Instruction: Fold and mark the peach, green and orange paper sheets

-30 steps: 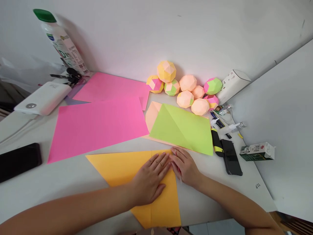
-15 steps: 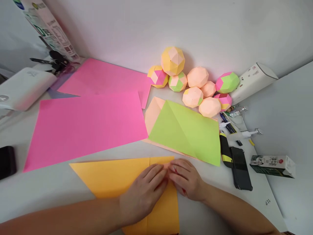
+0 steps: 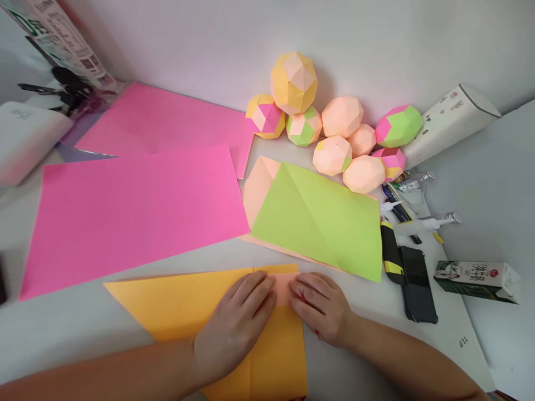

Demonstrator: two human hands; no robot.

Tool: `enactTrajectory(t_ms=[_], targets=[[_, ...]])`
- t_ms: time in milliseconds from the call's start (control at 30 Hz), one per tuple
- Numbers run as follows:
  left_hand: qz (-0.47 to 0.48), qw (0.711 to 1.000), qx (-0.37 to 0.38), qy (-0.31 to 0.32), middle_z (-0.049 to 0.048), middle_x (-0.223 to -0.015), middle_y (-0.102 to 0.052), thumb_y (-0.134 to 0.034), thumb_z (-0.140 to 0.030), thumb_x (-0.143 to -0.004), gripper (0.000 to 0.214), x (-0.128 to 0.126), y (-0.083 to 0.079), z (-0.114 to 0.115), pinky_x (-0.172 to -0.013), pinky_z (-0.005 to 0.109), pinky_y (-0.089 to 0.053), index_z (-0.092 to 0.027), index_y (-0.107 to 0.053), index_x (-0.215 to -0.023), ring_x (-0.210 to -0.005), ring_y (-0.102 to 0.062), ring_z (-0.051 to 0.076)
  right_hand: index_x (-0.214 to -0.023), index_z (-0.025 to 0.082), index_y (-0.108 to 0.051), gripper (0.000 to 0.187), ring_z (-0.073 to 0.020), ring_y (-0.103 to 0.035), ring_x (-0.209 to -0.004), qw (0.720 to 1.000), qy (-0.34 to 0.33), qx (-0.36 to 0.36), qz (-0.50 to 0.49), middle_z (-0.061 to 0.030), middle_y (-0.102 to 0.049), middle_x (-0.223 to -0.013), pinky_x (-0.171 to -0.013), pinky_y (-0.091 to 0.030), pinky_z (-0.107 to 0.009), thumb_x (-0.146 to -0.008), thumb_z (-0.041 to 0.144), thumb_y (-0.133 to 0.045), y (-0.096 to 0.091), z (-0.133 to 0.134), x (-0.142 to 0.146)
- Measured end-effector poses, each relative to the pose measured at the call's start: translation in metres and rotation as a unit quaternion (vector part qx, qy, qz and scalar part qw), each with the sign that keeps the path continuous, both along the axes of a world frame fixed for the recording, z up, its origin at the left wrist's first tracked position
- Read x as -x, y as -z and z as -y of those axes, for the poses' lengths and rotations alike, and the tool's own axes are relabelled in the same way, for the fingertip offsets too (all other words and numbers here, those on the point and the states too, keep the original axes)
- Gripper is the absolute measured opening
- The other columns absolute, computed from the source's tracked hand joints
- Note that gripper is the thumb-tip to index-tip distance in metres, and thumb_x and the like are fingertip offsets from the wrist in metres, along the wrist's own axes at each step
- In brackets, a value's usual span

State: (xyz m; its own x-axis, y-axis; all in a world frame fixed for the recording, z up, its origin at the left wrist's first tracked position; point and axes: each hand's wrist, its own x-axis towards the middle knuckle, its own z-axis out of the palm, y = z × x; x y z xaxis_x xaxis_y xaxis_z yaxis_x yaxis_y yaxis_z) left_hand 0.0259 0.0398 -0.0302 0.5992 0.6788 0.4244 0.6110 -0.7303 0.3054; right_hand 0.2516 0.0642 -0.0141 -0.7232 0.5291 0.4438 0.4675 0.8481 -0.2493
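A folded orange paper lies on the white table near its front edge. My left hand rests flat on it with the fingers stretched out toward the top right corner. My right hand sits at the paper's right edge, fingertips curled down and pressed onto that corner, almost touching my left fingertips. A thin red tool, perhaps a pen, runs under my right palm; only small bits of it show.
Two pink sheets lie to the left, and a green sheet on a peach one lies behind my hands. Several paper balls are piled by the wall. A highlighter, black phone, pens and small carton lie right.
The view has tilted down and moved closer, so everything has slid left and up. My hands stay on the orange paper's top right corner; the left fingers have shifted slightly left.
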Motion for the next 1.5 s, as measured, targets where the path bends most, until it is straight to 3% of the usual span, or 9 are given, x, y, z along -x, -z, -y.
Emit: enactTrajectory(t_ms=[167,333,433,533,667,767,867,1333,1500], targets=[[-0.032,0.999,-0.021,-0.019,0.0222,-0.116,-0.060,-0.047,-0.005,-0.086,0.022,-0.004,-0.002,0.002,-0.096,0.051,-0.050,-0.003,-0.066,-0.097,-0.122,-0.047,0.037,-0.096,0.010,-0.067,0.021,-0.0267,-0.060,-0.115,0.999,-0.017,-0.033,0.026,-0.0164,-0.073,-0.099,-0.085,-0.059,-0.041,-0.090,0.008,-0.047,-0.002,0.006,0.001],[-0.038,0.997,-0.024,0.068,0.0189,-0.133,-0.054,-0.039,-0.007,-0.088,0.037,-0.001,-0.004,0.000,-0.103,0.047,-0.047,-0.005,-0.058,-0.120,-0.136,-0.035,0.033,-0.101,0.006,-0.066,0.023,-0.0289,-0.053,-0.125,0.999,-0.018,-0.012,0.024,-0.0195,-0.071,-0.106,-0.093,-0.056,-0.043,-0.088,0.003,-0.048,-0.002,0.007,0.002],[-0.034,0.995,-0.028,0.088,0.0200,-0.129,-0.057,-0.040,-0.009,-0.088,0.035,0.001,-0.003,-0.002,-0.104,0.046,-0.047,-0.003,-0.059,-0.118,-0.134,-0.040,0.032,-0.104,0.005,-0.065,0.023,-0.0295,-0.052,-0.125,1.000,-0.019,0.012,0.005,-0.0206,-0.071,-0.104,-0.095,-0.056,-0.043,-0.087,0.003,-0.049,-0.001,0.004,0.002],[-0.050,0.996,-0.034,0.061,0.0202,-0.127,-0.059,-0.043,-0.009,-0.089,0.034,-0.002,-0.001,0.000,-0.104,0.046,-0.046,-0.003,-0.058,-0.118,-0.130,-0.045,0.032,-0.104,0.009,-0.065,0.024,-0.0280,-0.054,-0.123,1.000,-0.014,0.007,0.002,-0.0181,-0.072,-0.103,-0.093,-0.057,-0.044,-0.089,0.005,-0.047,-0.003,0.002,0.001],[-0.081,0.996,-0.021,0.019,0.0187,-0.132,-0.056,-0.049,-0.030,-0.091,0.041,-0.008,-0.002,0.008,-0.110,0.046,-0.033,-0.005,-0.056,-0.123,-0.131,-0.043,0.033,-0.099,0.010,-0.066,0.017,-0.0293,-0.060,-0.116,0.999,-0.022,-0.039,0.021,-0.0152,-0.074,-0.095,-0.090,-0.058,-0.044,-0.086,0.007,-0.056,-0.006,0.005,0.000],[-0.104,0.994,0.023,0.011,0.0207,-0.139,-0.048,-0.045,-0.051,-0.089,0.060,-0.009,-0.003,0.012,-0.113,0.045,-0.022,-0.008,-0.051,-0.130,-0.136,-0.034,0.034,-0.095,0.010,-0.066,0.012,-0.0304,-0.062,-0.112,0.998,-0.027,-0.055,0.019,-0.0155,-0.074,-0.091,-0.085,-0.061,-0.041,-0.083,0.012,-0.063,-0.005,0.009,0.000],[-0.115,0.992,0.041,0.015,0.0223,-0.144,-0.042,-0.041,-0.059,-0.087,0.071,-0.007,-0.004,0.012,-0.114,0.046,-0.014,-0.008,-0.045,-0.136,-0.141,-0.023,0.035,-0.095,0.008,-0.067,0.013,-0.0306,-0.062,-0.113,0.999,-0.026,-0.043,0.020,-0.0160,-0.074,-0.093,-0.087,-0.060,-0.041,-0.082,0.012,-0.064,-0.003,0.009,0.001],[-0.120,0.987,0.095,0.046,0.0228,-0.153,-0.022,-0.048,-0.061,-0.083,0.088,-0.003,-0.002,0.011,-0.116,0.048,-0.010,-0.005,-0.026,-0.147,-0.144,-0.012,0.038,-0.101,0.005,-0.065,0.020,-0.0329,-0.057,-0.119,0.999,-0.010,-0.030,0.007,-0.0188,-0.073,-0.098,-0.090,-0.057,-0.046,-0.083,0.011,-0.059,0.000,0.004,0.002],[-0.112,0.989,0.084,0.038,0.0200,-0.152,-0.029,-0.041,-0.063,-0.087,0.080,-0.002,-0.005,0.009,-0.116,0.046,-0.008,-0.006,-0.035,-0.143,-0.144,-0.013,0.035,-0.101,0.006,-0.065,0.019,-0.0321,-0.058,-0.117,1.000,-0.008,-0.029,0.006,-0.0174,-0.073,-0.097,-0.090,-0.058,-0.045,-0.085,0.011,-0.057,0.001,0.004,0.002]])
